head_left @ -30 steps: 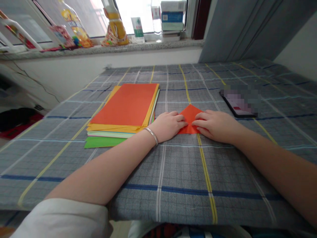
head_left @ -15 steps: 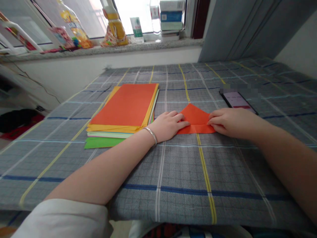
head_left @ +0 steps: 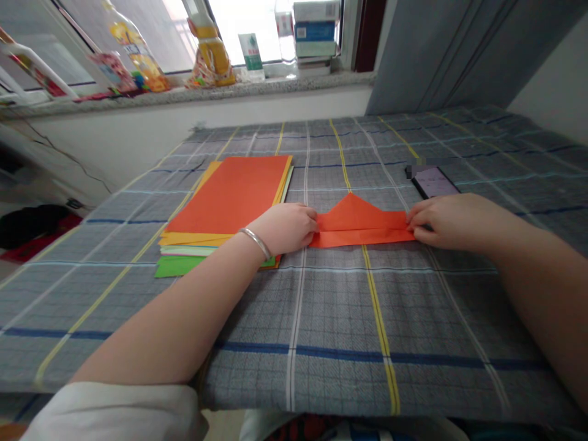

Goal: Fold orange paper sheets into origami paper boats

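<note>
— Surface: grey plaid cloth (head_left: 257,324); windowsill (head_left: 275,86) behind. Position of the folded orange paper (head_left: 362,222)?

— Lying on the cloth, between the hands, right of the coloured paper stack (head_left: 234,193). Peak at its far edge; fold line running lengthwise.

— Finger state?

— Left hand (head_left: 289,226): fingers bent, grasping the paper's left end; silver bangle (head_left: 257,242) at the wrist. Right hand (head_left: 452,222): fingertips pinching the right end, near the phone (head_left: 434,182), which it partly hides.

From my remote feed, I see an orange folded paper strip (head_left: 361,224) lying crosswise on grey checked cloth (head_left: 337,306), creased lengthwise, a triangular point on its far edge.
</note>
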Available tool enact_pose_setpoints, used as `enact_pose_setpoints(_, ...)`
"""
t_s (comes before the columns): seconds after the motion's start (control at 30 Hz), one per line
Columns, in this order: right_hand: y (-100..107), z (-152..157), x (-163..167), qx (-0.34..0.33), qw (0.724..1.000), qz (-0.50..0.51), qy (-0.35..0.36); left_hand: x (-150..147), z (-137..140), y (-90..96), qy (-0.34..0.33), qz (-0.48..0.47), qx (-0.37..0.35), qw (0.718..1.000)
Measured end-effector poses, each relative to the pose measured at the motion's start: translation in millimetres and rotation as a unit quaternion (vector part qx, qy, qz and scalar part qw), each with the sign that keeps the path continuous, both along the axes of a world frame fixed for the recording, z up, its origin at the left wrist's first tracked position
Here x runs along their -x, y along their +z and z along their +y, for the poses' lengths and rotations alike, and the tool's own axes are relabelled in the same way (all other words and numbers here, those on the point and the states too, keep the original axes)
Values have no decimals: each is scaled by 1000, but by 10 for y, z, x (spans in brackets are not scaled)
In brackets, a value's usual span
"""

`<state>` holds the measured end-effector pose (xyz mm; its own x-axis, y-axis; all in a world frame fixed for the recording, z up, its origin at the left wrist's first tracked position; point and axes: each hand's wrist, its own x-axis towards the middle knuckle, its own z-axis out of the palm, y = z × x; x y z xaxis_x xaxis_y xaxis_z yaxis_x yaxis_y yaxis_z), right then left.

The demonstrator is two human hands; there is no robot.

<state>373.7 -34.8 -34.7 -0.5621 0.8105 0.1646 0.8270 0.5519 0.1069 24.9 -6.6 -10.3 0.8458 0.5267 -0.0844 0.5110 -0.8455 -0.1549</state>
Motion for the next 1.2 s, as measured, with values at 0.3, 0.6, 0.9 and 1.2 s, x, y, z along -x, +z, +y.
enact_pose_setpoints(0.3,65,-43,115,6,990,-59,-130,109,88,59,82,-13,36,996)
enact_pose_setpoints(0.6,-110,18,336,-25,996,91,-1,-133,-100,-186,24,-133,-59,989)
enact_pose_setpoints(0.9,-160,-66,508,3,995,30,93,-133,-54,-330,19,-106,64,992)
enact_pose_setpoints(1.2,-46,-154,676,-94,990,-52,95,-108,30,-279,86,-177,91,976)
